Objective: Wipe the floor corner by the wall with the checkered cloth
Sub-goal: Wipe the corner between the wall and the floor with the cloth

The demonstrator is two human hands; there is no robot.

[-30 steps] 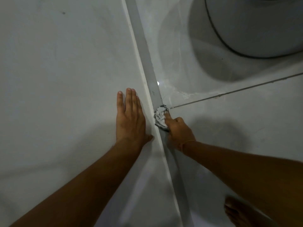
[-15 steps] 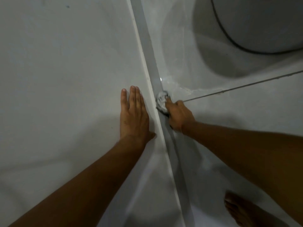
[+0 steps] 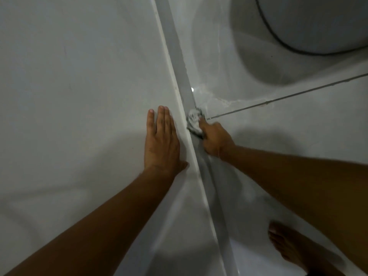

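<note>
I note my right hand closed on the checkered cloth, which is bunched into a wad and pressed into the seam where the floor meets the wall. The wad sits just ahead of the knuckles, toward the far end of the grey skirting strip, touching it beside the end of a dark grout line.

My left hand lies flat and open on the wall, fingers together, holding nothing; I judge it a brace only. The right hand is the working one.

The seam runs lengthwise away from me and slightly left, so I judge the stroke must follow that axis. Ahead along the strip the floor is open; a large white rounded fixture stands well off to the right and leaves room. Behind, my bare foot stands on the floor near the strip, limiting a long pull-back.
</note>
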